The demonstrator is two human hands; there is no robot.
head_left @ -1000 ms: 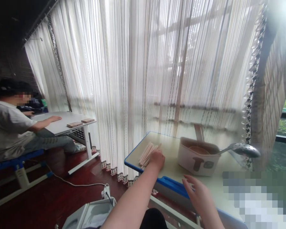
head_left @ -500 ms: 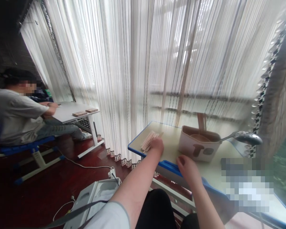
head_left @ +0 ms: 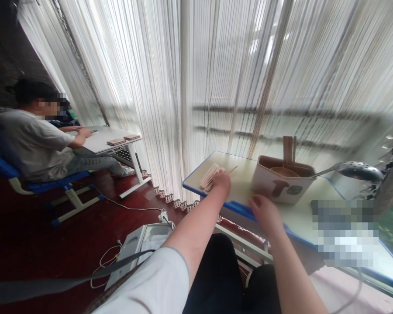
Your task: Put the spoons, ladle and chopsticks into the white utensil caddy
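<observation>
My left hand [head_left: 222, 182] is closed over the right side of a pile of thin, pale wooden sticks [head_left: 208, 178] on the desk. One stick [head_left: 233, 169] pokes out beyond its fingers toward the right. Near the desk's blue front edge, my right hand [head_left: 265, 213] rests with its fingers loosely curled, and nothing shows in it. Just behind that hand stands a utensil box [head_left: 275, 187] with a brown rim. Brown flat sticks [head_left: 289, 150] rise upright from the box, and a slotted metal spoon [head_left: 360, 171] leans out to the right.
The pale desktop [head_left: 239, 163] has a blue rim. A blurred-out item [head_left: 345, 233] lies on its right part. On the floor at left are a white case [head_left: 144, 244] and cables. A person [head_left: 39, 135] sits at another table [head_left: 113, 137]. Sheer curtains [head_left: 163, 87] hang behind.
The view has shifted, so the desk sits higher and further right. The stick at my left hand now sticks out further. My right hand stays by the desk edge.
</observation>
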